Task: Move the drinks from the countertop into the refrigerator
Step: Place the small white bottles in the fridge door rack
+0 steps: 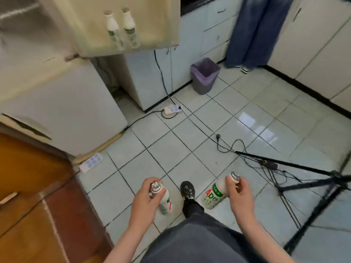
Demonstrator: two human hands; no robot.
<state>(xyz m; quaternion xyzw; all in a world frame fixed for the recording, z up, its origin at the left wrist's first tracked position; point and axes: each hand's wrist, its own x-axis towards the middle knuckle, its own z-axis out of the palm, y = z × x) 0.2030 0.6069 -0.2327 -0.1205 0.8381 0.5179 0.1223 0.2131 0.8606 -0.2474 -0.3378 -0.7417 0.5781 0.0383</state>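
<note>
The left drink bottle (pixel 165 203), label mostly hidden, is gripped by the left hand (pixel 146 196), the right drink bottle (pixel 213 195) by the right hand (pixel 240 194).

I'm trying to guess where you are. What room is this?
Most likely a home kitchen: a fridge door holding two drink bottles, pale cabinets with drawers, and a lined bin on the tiled floor.

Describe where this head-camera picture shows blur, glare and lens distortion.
Head view: motion blur smears the two door bottles at top; bright glare whitens the floor tiles; the wide lens bows the tile lines; the right hand and its bottle are sharper, label partly readable.
</note>
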